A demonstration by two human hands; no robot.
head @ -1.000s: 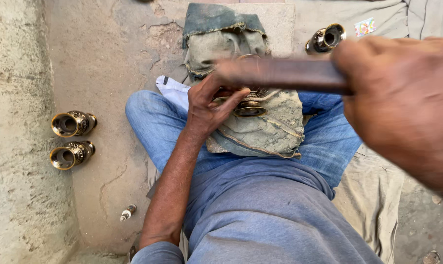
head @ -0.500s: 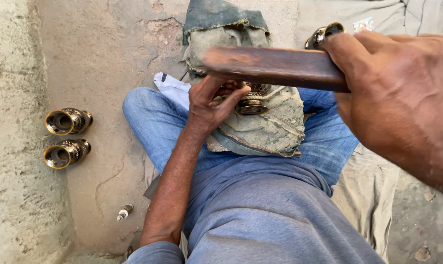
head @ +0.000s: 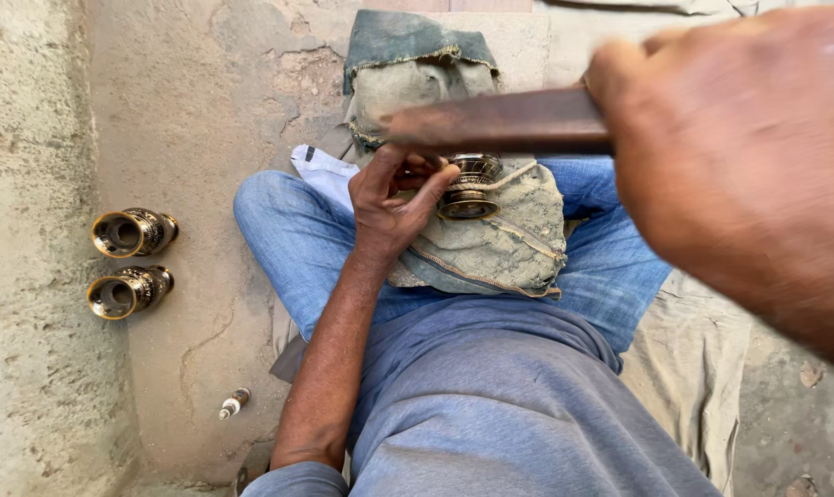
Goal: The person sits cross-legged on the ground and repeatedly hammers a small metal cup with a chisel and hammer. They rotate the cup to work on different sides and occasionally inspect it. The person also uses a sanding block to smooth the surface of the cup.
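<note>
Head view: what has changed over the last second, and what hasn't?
The right hand has swung the wooden bar nearer the camera, now blurred. The left hand still steadies the brass piece on the cloth pad. Two brass pieces stay on the floor.

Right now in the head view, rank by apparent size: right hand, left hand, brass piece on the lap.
1. right hand, though nearness to the camera inflates it
2. left hand
3. brass piece
</note>
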